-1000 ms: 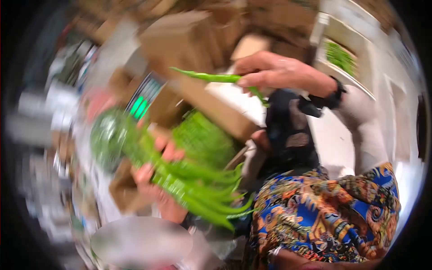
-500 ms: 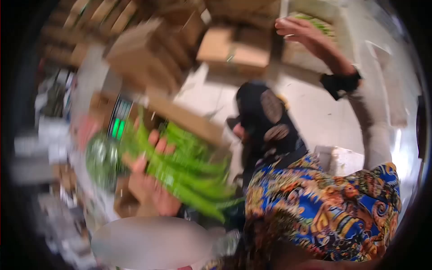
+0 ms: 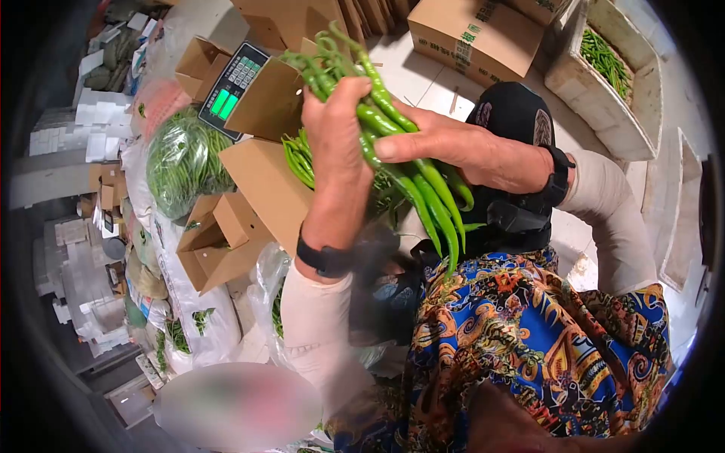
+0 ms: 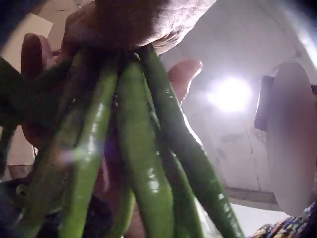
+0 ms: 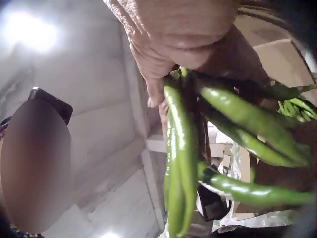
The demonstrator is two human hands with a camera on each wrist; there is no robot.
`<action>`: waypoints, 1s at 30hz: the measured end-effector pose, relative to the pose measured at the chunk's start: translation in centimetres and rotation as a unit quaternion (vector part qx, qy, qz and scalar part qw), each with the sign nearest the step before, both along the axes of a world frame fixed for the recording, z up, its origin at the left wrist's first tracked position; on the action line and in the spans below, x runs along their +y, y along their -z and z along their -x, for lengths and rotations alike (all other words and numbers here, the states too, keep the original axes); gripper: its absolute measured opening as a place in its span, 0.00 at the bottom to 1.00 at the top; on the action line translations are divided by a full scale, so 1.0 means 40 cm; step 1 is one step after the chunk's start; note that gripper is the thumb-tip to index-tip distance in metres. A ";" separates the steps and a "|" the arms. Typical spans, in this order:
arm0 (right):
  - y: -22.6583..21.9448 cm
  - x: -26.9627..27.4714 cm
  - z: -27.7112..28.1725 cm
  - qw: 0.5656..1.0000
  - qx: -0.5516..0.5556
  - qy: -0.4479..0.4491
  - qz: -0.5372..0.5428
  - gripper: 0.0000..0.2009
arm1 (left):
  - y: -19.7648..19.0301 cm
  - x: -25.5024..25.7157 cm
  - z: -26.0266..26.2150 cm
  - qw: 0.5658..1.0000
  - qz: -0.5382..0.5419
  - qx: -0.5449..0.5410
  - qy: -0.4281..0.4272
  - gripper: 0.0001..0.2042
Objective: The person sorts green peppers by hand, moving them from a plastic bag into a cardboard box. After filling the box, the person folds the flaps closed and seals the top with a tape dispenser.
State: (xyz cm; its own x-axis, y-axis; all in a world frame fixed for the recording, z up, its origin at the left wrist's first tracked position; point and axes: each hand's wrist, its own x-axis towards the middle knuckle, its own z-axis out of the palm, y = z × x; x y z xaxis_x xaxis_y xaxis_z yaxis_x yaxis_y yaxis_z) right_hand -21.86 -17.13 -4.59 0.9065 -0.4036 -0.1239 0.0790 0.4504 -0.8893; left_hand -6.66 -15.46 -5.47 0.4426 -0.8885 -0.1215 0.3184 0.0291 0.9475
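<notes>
In the head view my left hand grips a bunch of long green chili peppers near their stem ends. My right hand holds the same bunch from the other side, its thumb laid across the peppers. Pepper tips hang toward the patterned clothing. In the left wrist view several shiny peppers drop down below the palm. The right wrist view has peppers coming out from under the curled right hand. Behind the left wrist, an open cardboard box contains more green peppers, partly hidden by my hands.
A scale display with lit green digits stands beyond the box. Left of it sits a clear bag of green peppers. A white foam crate with peppers is at the upper right, beside a closed carton. Another small open carton lies left.
My right hand carried a single pepper, swung out toward the foam crate, and now has come back onto the bunch. My left hand has risen and turned with the bunch.
</notes>
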 end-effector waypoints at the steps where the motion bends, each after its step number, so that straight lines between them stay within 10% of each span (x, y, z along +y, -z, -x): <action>1: -0.022 0.009 0.013 0.999 0.002 0.032 -0.016 0.35 | 0.000 -0.008 0.019 0.999 0.014 -0.038 0.006 0.13; 13: 0.094 -0.012 0.057 0.967 -0.070 0.131 -0.208 0.15 | -0.014 -0.068 0.041 0.941 -0.035 -0.260 0.215 0.40; 30: 0.173 -0.017 0.069 0.929 -0.070 0.253 -0.262 0.16 | 0.002 0.007 0.037 0.947 -0.136 -0.146 0.250 0.14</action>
State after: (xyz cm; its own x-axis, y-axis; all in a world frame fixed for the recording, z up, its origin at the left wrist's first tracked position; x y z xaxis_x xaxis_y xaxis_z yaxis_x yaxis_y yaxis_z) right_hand -24.63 -17.83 -11.50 0.6400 -0.6990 -0.3190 0.4962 0.6930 -0.5231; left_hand -8.16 -15.16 -5.54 0.0251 -0.9491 -0.3140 -0.0495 -0.3149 0.9478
